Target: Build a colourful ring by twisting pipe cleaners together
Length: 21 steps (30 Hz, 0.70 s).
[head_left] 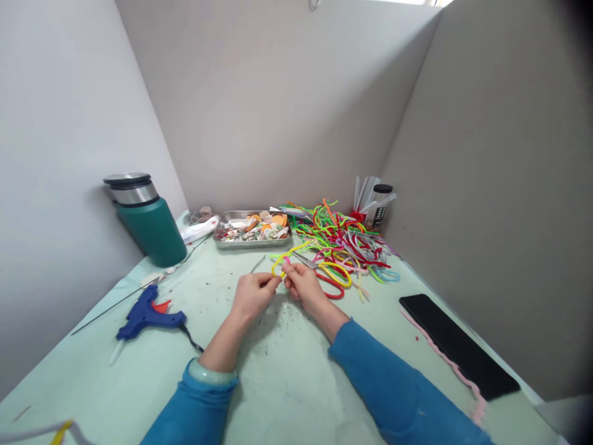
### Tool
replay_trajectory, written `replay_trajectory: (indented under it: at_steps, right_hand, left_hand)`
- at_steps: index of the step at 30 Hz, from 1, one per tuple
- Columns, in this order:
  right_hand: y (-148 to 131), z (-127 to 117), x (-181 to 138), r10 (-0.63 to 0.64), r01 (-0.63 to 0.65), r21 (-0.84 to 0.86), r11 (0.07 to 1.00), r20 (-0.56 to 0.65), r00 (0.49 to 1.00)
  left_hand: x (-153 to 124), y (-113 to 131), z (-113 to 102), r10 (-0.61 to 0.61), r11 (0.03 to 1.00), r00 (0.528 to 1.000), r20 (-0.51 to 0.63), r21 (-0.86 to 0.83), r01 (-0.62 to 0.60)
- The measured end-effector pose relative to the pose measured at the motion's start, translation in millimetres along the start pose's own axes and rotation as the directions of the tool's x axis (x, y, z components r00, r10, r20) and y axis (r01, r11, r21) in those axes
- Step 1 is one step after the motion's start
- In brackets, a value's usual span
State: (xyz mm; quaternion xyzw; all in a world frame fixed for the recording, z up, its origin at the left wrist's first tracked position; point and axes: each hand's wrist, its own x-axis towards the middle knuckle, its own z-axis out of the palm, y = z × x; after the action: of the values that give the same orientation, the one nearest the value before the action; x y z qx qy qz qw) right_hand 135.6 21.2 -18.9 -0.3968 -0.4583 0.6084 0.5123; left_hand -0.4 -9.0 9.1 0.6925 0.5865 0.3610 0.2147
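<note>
Worktop (287,371), centre: two hands closed on one yellow pipe cleaner.
Pile of pipe cleaners (352,241) lies just behind the hands; the yellow piece's free end could snag there and drag strands along. Glue gun (146,315) rests to the left, cord trailing toward the left sleeve; a swept forearm might catch it. Scissors (331,287) lie just beside the right hand (303,285), blades near its fingers: probable nick hazard. Left hand (252,295) and right hand each pinch the yellow pipe cleaner (277,264), looped between them just above the worktop; the loop may spring open if either pinch slackens.
</note>
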Motion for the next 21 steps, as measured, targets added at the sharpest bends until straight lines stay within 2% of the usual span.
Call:
replay_trajectory:
  at_steps: [4,8,18,21]
  right_hand:
    - [-1.2,-1.6,0.0,0.040,-0.042,0.078,0.996,0.025,0.999]
    - [-1.7,-0.9,-1.2,0.012,-0.017,0.108,0.994,0.044,0.999]
    - [0.4,2.4,-2.6,-0.117,0.117,0.026,0.993,0.015,0.993]
    - [0.3,2.2,-3.2,-0.114,0.113,0.041,0.993,0.017,0.993]
  left_hand:
    - [-2.1,1.9,0.9,0.051,0.998,0.999,0.005,0.045,-0.052]
    - [-1.7,1.5,1.5,0.013,1.000,1.000,-0.003,0.021,-0.013]
    - [0.3,-0.3,2.8,-0.082,0.996,0.996,0.022,0.020,0.082]
    - [2.3,-4.7,6.2,-0.099,0.995,0.995,-0.017,-0.022,0.098]
